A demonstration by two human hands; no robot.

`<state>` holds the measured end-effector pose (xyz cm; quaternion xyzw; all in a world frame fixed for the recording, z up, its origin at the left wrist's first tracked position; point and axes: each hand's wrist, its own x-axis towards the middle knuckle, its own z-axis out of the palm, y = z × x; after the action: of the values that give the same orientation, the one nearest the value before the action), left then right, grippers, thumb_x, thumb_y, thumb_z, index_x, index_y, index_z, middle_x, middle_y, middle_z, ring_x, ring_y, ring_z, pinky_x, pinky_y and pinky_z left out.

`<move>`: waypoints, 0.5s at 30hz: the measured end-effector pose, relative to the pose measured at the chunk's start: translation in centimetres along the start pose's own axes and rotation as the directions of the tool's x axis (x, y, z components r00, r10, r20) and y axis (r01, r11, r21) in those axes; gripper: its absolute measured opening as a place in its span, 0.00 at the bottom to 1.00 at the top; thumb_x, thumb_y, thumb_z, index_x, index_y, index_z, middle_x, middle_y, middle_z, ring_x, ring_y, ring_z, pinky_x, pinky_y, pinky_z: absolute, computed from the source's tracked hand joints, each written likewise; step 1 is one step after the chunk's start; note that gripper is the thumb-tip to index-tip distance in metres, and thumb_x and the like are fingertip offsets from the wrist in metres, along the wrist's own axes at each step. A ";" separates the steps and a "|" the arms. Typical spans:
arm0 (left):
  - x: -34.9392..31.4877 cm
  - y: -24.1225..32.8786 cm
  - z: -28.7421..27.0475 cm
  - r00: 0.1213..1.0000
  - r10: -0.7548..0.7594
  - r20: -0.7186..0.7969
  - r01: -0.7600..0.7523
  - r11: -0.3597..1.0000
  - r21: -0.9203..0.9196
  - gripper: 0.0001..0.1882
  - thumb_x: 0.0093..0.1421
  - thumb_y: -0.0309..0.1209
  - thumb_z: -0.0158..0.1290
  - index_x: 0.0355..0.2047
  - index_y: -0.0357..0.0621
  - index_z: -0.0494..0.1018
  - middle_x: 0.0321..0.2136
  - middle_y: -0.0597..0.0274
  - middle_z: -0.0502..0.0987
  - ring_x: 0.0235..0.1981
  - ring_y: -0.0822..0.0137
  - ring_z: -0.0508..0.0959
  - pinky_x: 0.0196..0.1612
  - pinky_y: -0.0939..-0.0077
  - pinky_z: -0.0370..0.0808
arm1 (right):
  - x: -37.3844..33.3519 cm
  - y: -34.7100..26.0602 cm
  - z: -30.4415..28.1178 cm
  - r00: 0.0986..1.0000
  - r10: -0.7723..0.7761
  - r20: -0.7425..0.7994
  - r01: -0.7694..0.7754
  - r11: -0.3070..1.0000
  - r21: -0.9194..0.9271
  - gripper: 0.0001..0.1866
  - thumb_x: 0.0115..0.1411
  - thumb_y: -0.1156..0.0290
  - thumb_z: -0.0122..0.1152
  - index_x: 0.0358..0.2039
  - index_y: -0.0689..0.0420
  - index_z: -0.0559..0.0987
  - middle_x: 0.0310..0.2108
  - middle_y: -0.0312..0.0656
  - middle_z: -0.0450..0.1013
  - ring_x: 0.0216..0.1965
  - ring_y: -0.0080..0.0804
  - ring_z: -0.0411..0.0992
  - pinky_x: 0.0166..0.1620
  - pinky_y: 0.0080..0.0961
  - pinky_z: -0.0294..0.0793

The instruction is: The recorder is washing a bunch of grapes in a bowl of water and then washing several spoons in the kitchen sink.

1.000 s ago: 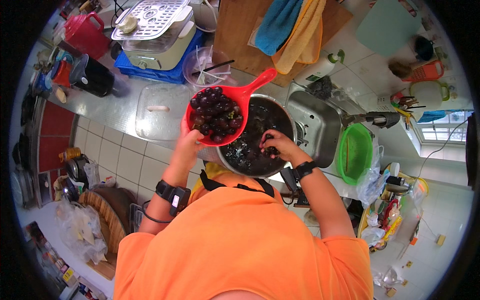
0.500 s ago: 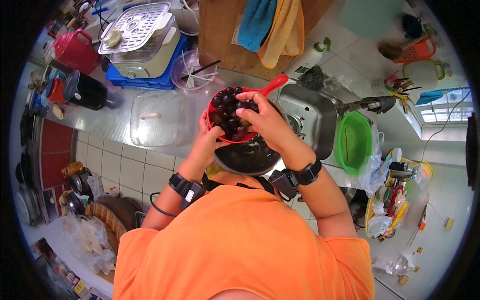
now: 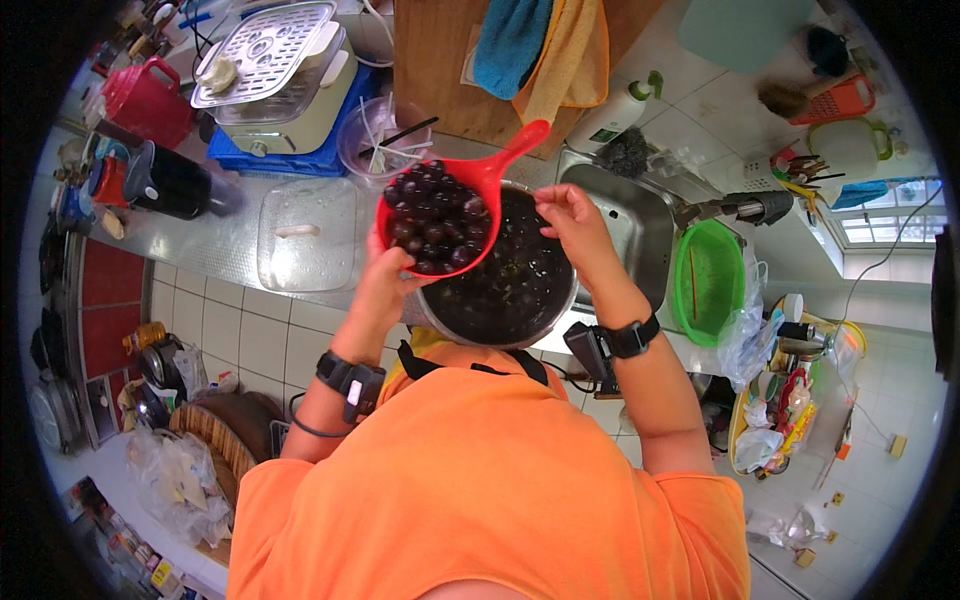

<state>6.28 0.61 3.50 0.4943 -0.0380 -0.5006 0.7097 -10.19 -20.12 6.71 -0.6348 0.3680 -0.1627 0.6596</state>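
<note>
1. Glossy round grapes (image 3: pixel 435 215) fill the red plastic scoop (image 3: pixel 488 176).
2. Our left hand (image 3: pixel 389 272) grips its rim, fingers partly hidden beneath.
3. Our right hand (image 3: pixel 578 222) curls; whether its fingers pinch anything, we cannot tell.
4. Left of those fingertips, the scoop partly hides a round metal basin (image 3: pixel 553 322).

A cream appliance (image 3: pixel 275 135) is topped by a perforated white tray (image 3: pixel 290 25) and set on a blue base (image 3: pixel 300 163). Blue (image 3: pixel 512 50) and tan towels (image 3: pixel 560 75) are hung against a wooden board (image 3: pixel 430 60). A clear lid (image 3: pixel 300 265) is laid on the metal counter (image 3: pixel 238 238); a thin stick (image 3: pixel 692 275) is held in a green basin (image 3: pixel 720 285).
</note>
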 end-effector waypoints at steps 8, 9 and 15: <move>-2.5 4.6 -4.3 0.969 0.216 -0.121 -0.218 0.976 0.001 0.39 0.46 0.24 0.40 0.62 0.51 0.47 0.56 0.54 0.61 0.54 0.54 0.69 0.47 0.54 0.76 | 2.9 16.5 -1.5 0.978 0.211 -0.009 -0.138 0.608 -0.782 0.48 0.40 0.53 0.72 0.59 0.61 0.62 0.53 0.61 0.64 0.56 0.56 0.62 0.59 0.38 0.62; -2.9 4.9 -4.9 0.964 0.237 -0.123 -0.239 0.971 -0.006 0.38 0.47 0.25 0.40 0.62 0.49 0.47 0.56 0.54 0.61 0.54 0.53 0.69 0.48 0.52 0.75 | 2.4 16.4 -0.5 0.977 0.214 0.018 -0.127 0.642 -0.756 0.49 0.41 0.51 0.71 0.59 0.62 0.61 0.56 0.61 0.61 0.57 0.55 0.61 0.58 0.36 0.62; -4.1 4.5 -7.3 0.960 0.184 -0.210 -0.198 0.979 -0.047 0.37 0.48 0.24 0.39 0.62 0.50 0.48 0.56 0.54 0.61 0.53 0.54 0.69 0.48 0.51 0.74 | 0.9 16.1 3.4 0.805 0.503 0.314 -0.099 0.636 -0.765 0.52 0.42 0.44 0.69 0.61 0.60 0.60 0.62 0.59 0.52 0.61 0.54 0.57 0.60 0.37 0.60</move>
<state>11.24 8.58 4.96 0.5130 0.0047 -0.3772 0.7710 -11.29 -16.09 -9.18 -0.7852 0.3216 0.2815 0.4480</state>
